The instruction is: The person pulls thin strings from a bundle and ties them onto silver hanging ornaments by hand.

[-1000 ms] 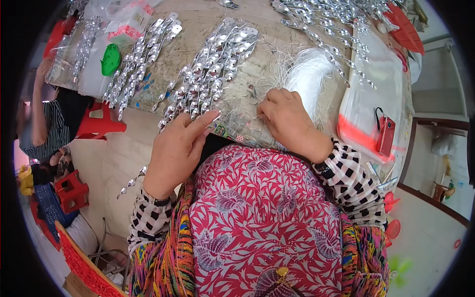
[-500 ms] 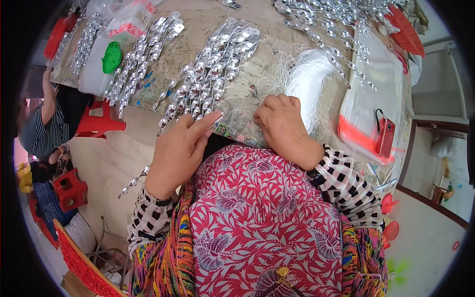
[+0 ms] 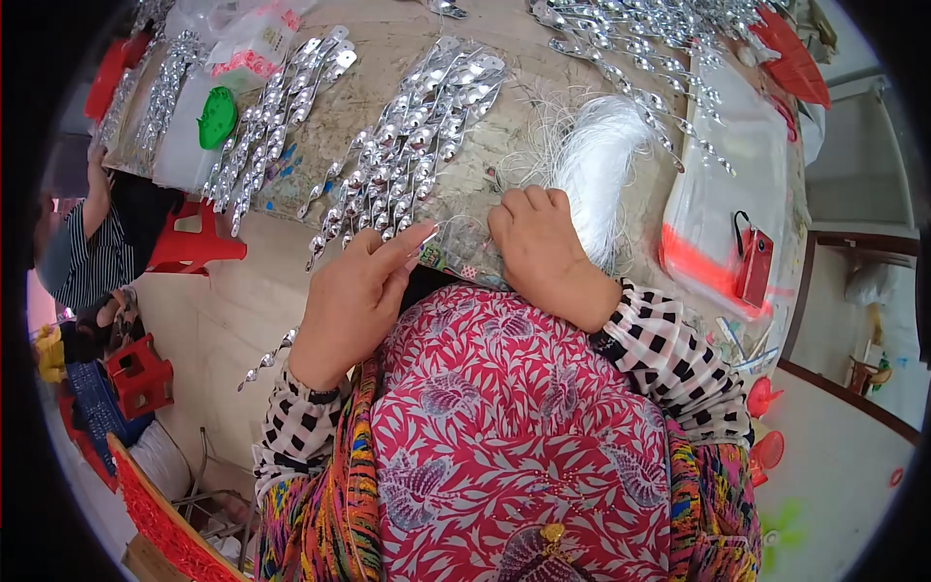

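My left hand (image 3: 354, 301) pinches the end of a twisted silver strip between thumb and forefinger. The other end of that silver strip (image 3: 267, 361) sticks out below the wrist. My right hand (image 3: 543, 247) is at the table's front edge with its fingers curled in. What it holds, if anything, is hidden, though fine loose thread lies around it. Just beyond it rests a bundle of white thread (image 3: 596, 165). A pile of twisted silver strips (image 3: 417, 131) lies ahead of my left hand.
More silver strips (image 3: 281, 107) lie at the left, near a green dish (image 3: 217, 118) and a tissue pack (image 3: 257, 48). Clear plastic bags (image 3: 732, 184) sit on the right with a red device (image 3: 756, 270) on top. A person in a striped top (image 3: 92, 257) is at the far left.
My right hand has shifted slightly left, its fingers more curled. The left hand keeps its pinch on the silver strip and has barely moved.
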The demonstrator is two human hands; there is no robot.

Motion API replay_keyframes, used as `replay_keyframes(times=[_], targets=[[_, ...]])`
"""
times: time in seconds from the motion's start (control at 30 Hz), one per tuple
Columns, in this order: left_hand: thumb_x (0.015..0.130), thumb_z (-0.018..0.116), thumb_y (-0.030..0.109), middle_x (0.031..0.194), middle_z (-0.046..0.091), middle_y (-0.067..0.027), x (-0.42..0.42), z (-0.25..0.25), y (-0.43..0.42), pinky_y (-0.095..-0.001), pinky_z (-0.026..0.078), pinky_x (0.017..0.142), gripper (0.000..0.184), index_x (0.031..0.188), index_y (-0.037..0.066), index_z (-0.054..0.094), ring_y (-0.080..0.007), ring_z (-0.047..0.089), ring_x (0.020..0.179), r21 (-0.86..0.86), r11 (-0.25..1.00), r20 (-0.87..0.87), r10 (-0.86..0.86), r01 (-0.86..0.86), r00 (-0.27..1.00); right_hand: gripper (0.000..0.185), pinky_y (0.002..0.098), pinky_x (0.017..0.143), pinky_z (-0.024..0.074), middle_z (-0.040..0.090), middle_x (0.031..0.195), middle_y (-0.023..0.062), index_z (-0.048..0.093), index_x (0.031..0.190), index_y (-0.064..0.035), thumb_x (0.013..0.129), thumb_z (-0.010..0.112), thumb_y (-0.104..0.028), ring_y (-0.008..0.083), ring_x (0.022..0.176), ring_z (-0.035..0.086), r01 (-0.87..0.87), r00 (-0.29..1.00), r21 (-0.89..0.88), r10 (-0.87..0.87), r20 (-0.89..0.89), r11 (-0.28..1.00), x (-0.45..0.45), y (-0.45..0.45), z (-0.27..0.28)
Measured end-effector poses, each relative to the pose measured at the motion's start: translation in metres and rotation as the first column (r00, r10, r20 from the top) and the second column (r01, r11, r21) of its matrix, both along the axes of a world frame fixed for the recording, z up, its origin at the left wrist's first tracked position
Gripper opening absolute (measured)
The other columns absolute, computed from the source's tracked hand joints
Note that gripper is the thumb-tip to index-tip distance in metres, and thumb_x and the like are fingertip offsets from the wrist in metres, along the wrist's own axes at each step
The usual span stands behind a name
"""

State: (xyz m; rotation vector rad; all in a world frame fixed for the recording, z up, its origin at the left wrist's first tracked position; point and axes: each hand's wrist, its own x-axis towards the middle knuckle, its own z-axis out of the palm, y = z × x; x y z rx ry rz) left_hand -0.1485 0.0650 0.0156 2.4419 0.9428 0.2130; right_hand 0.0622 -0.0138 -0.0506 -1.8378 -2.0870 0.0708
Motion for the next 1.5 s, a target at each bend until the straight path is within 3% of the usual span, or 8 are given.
replay_keyframes(times=[0.27,0.43,0.67,0.73,0.97,1.13,1.3,1.5], targets=[[0.087,0.058,0.011,0.071,0.047,-0.0087,-0.004,-0.007,0.005,-0.0374,0.041,0.06,0.035,0.122,0.019,0.061,-0.0261,0.051,0.066,-0.07,0.997,0.072,0.045,-0.04,0.996,0.01,0.0357,0.077,0.0386,0.056,0.087,0.0063,0.054,0.087,-0.0051,0.078,0.057,-0.003,0.0233,0.087,0.052,0.088,0.916,-0.075,-0.111,-0.386,0.993,0.02,-0.003,0.016],[0.09,0.056,0.007,0.079,0.052,-0.0077,-0.001,-0.009,0.009,-0.0297,0.042,0.066,0.037,0.126,0.013,0.058,-0.0183,0.053,0.073,-0.227,0.974,0.111,0.037,-0.011,0.993,0.009,0.0243,0.079,0.0422,0.061,0.106,0.0028,0.057,0.096,-0.0047,0.094,0.054,-0.013,0.0084,0.085,0.053,0.035,0.076,-0.287,-0.288,-0.954,0.957,0.031,-0.009,0.035],[0.094,0.052,0.01,0.115,0.061,-0.0089,0.005,-0.015,0.004,-0.0269,0.041,0.093,0.034,0.128,0.003,0.055,-0.0145,0.055,0.106,-0.73,0.683,0.196,0.162,0.034,0.967,0.011,0.0244,0.076,0.0452,0.06,0.115,0.0102,0.056,0.097,-0.0047,0.095,0.053,-0.015,0.0095,0.083,0.054,-0.073,-0.483,-0.258,-0.26,-0.836,0.963,0.048,-0.019,0.046],[0.094,0.052,0.012,0.102,0.059,-0.0021,0.006,-0.019,0.003,-0.0222,0.039,0.078,0.035,0.129,0.006,0.054,-0.0081,0.049,0.089,-0.774,0.632,0.185,0.166,0.039,0.969,0.011,0.0251,0.074,0.0459,0.06,0.106,0.0095,0.055,0.096,-0.0034,0.095,0.053,-0.014,0.011,0.082,0.053,-0.131,-0.601,-0.19,-0.23,-0.766,0.973,0.054,-0.021,0.042],[0.093,0.054,0.011,0.097,0.059,0.0006,0.011,-0.03,-0.004,-0.0225,0.043,0.078,0.031,0.123,0.005,0.057,-0.0081,0.054,0.085,-0.909,0.396,0.232,0.219,0.131,0.948,0.01,0.0249,0.07,0.0449,0.052,0.083,0.0024,0.052,0.091,-0.0048,0.094,0.054,-0.014,0.0111,0.075,0.051,-0.071,-0.594,-0.141,-0.156,-0.789,0.987,0.062,-0.028,0.054],[0.091,0.057,0.008,0.111,0.059,-0.0057,0.029,-0.022,-0.004,-0.0282,0.04,0.094,0.03,0.12,0.0,0.056,-0.0162,0.054,0.106,-0.759,0.525,0.331,-0.196,0.384,0.923,0.013,0.0228,0.067,0.0439,0.053,0.083,0.0019,0.05,0.089,-0.0064,0.095,0.053,-0.017,0.0089,0.07,0.051,-0.187,-0.162,-0.171,-0.202,-0.966,0.967,0.04,-0.033,0.086],[0.091,0.059,0.012,0.109,0.06,-0.0101,0.057,-0.001,-0.015,-0.0303,0.046,0.09,0.026,0.115,0.0,0.056,-0.0163,0.061,0.096,-0.904,0.099,0.427,0.198,0.415,0.882,0.011,0.0227,0.067,0.044,0.053,0.083,0.0022,0.047,0.09,-0.005,0.097,0.049,-0.013,0.0079,0.071,0.051,-0.248,-0.048,-0.212,-0.23,-0.972,0.945,0.028,-0.04,0.111],[0.091,0.061,0.015,0.076,0.058,0.0012,0.074,0.017,-0.011,-0.0206,0.043,0.057,0.013,0.097,0.003,0.061,-0.0049,0.052,0.063,-0.946,-0.01,0.306,0.317,0.325,0.898,0.009,0.023,0.069,0.0444,0.053,0.085,0.0023,0.046,0.092,-0.004,0.097,0.049,-0.011,0.0079,0.073,0.052,-0.154,0.029,-0.204,-0.202,-0.979,0.967,0.037,-0.051,0.107]])
